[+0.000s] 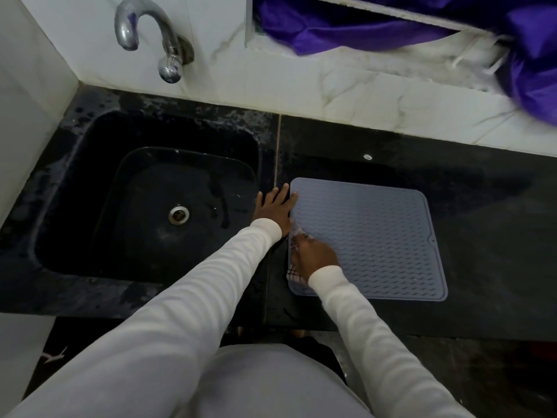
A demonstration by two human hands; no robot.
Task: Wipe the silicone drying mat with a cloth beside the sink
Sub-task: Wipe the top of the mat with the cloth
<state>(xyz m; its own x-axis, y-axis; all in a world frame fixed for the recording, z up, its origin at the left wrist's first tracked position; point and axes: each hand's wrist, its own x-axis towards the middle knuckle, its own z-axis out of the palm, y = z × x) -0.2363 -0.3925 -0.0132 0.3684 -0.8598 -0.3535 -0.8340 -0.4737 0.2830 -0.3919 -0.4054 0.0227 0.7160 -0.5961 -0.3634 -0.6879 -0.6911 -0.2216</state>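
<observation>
A grey silicone drying mat (370, 236) with a wavy ribbed surface lies flat on the black countertop, just right of the sink. My left hand (275, 208) rests flat, fingers spread, on the counter at the mat's left edge, one fingertip touching the mat. On the mat's near-left part my right hand (315, 254) presses a white checked cloth (294, 274). The hand covers most of the cloth; bits of it show above and below the hand.
A black sink (90, 182) with a metal drain (178, 214) sits left of the mat, under a chrome tap (144, 28). The black countertop (482, 230) extends right. Purple fabric (391, 28) hangs at the white wall behind.
</observation>
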